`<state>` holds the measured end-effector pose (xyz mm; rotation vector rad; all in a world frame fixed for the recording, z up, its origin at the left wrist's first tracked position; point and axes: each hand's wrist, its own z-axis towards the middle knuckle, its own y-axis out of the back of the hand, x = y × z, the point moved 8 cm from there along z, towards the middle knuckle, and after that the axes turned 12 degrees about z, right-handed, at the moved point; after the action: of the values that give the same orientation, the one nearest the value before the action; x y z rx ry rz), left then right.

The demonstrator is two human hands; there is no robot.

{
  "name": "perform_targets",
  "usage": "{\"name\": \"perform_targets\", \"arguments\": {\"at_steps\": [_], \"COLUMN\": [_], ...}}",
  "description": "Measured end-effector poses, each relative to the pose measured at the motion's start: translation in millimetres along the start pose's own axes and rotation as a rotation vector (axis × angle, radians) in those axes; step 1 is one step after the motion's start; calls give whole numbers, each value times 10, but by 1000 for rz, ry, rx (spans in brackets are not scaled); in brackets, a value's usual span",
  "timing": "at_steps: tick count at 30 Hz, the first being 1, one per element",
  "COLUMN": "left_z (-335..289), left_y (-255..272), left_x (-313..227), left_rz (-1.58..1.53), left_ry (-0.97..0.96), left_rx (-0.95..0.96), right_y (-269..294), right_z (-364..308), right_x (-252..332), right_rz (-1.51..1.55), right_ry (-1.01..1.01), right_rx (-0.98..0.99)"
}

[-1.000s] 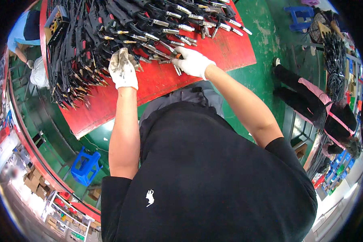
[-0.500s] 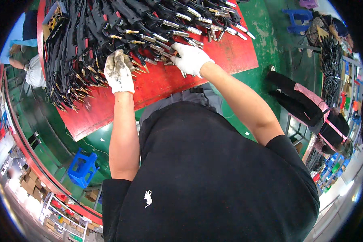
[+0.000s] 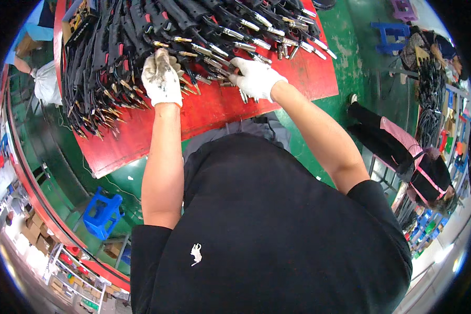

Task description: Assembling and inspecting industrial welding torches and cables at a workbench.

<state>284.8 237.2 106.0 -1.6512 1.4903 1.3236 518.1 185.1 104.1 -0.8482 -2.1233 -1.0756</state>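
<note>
Both my hands wear white work gloves over a red table (image 3: pixel 204 112). My left hand (image 3: pixel 161 76), its glove soiled, rests with fingers curled on a row of black cables with brass and silver plug ends (image 3: pixel 204 31). My right hand (image 3: pixel 254 77) pinches one or two silver-tipped plugs (image 3: pixel 224 72) at the near edge of the pile. The cables fan out across the far part of the table, plug tips pointing toward me. Another bunch of brass-tipped cables (image 3: pixel 97 99) lies to the left of my left hand.
A green floor (image 3: pixel 350 68) surrounds the table. A blue stool (image 3: pixel 103 212) stands at lower left and another (image 3: pixel 390 34) at upper right. A seated person in black and pink (image 3: pixel 403 157) works at the right beside hanging cables (image 3: pixel 429 99). Another person's arm (image 3: pixel 29 65) is at far left.
Both hands have stayed on the cable pile; my left hand has shifted slightly toward the far side over the plugs, and my right hand has drawn a little nearer to it.
</note>
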Motion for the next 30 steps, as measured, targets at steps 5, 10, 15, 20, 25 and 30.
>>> {"name": "perform_targets", "arguments": {"at_steps": [5,10,15,20,25,30], "left_z": [-245,-49,28,74,147,310], "left_y": [-250,-516,-440,-370,-312,-243], "left_x": [-1007,-833,-728,-708,-726,-651], "left_rz": [949,1367,1394,1337,1408,1465], "left_ry": [-1074,-1214,-1098,-1196,-1081,-887], "left_rx": [-73,300,375,343,410,383], "right_y": [92,83,123,164,187,103], "right_z": [22,38,42,-6,-18,25], "right_x": [75,-4,68,85,36,61], "right_rz": [-216,-177,-249,-306,-382,-421], "right_ry": [43,109,146,82,89,75], "right_rx": [1,-4,-30,-46,-121,-101]}}
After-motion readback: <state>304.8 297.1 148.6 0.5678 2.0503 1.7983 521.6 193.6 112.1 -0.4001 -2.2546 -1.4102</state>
